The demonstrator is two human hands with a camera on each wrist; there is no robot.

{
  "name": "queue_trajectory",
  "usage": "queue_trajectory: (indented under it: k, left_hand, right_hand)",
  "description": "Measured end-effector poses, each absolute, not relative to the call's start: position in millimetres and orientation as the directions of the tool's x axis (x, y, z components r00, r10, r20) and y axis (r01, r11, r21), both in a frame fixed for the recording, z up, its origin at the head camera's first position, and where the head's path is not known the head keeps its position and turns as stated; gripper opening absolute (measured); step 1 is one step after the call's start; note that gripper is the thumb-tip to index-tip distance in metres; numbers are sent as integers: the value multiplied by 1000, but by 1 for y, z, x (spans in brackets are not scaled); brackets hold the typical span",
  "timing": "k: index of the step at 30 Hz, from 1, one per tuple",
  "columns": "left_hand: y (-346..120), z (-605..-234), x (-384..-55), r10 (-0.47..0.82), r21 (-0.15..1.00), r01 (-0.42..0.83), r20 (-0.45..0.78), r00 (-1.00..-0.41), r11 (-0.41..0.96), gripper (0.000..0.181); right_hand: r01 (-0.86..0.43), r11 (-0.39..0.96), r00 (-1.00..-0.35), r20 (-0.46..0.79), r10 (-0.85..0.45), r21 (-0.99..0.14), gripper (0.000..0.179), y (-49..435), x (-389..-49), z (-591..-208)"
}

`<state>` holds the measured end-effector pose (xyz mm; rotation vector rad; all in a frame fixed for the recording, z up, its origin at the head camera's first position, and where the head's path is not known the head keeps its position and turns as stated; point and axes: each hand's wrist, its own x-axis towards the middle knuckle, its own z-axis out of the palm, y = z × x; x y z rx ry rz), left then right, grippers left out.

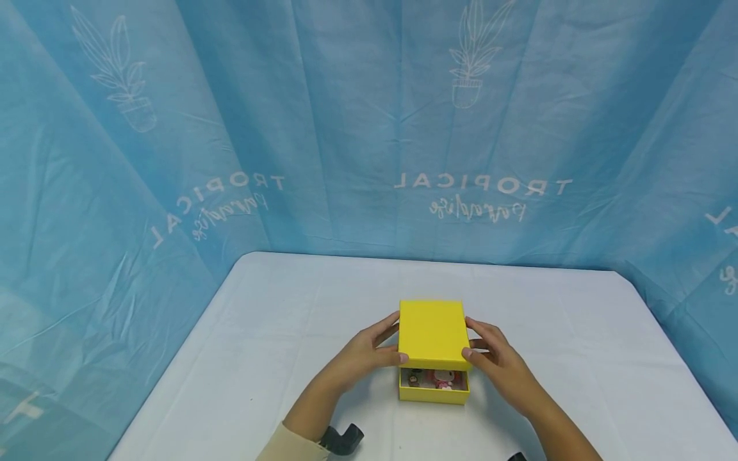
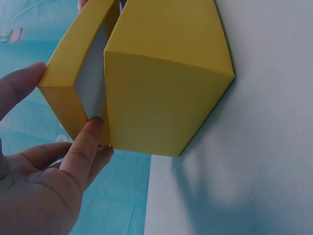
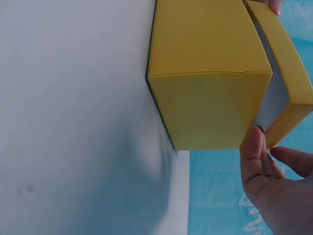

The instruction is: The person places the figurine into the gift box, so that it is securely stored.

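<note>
A yellow box lid (image 1: 434, 333) sits raised and tilted over the matching yellow box (image 1: 434, 395), leaving a gap at the near side. Through the gap shows a small pink-and-white figurine (image 1: 443, 379), with a small brown figurine (image 1: 413, 379) to its left. My left hand (image 1: 363, 352) grips the lid's left side, thumb at the near corner; in the left wrist view one fingertip (image 2: 96, 122) lies at the lid's lower edge. On the opposite side, my right hand (image 1: 501, 358) holds the lid with its thumb at the near right corner. The box's far interior is hidden.
The box stands on a table with a white cover (image 1: 277, 307). A blue curtain (image 1: 357, 128) with white plant prints and lettering hangs behind and along both sides. Black wrist gear (image 1: 343, 440) shows by the left sleeve.
</note>
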<state>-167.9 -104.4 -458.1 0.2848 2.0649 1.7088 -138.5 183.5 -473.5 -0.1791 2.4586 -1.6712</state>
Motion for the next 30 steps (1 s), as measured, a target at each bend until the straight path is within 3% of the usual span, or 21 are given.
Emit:
queue_trajectory:
  k: [17,30]
  left_hand:
    - [-103,-456,-153,415,943,-103,-236,-879,317,96]
    - [-105,-455,-147,415,932,-88,-239,-878,351,92]
  right_hand:
    - [27,453,-977,-120,-177,-891,67,185,-136,-477]
    - [19,477,-970,-132,-204,-879,72,186,-130,-479]
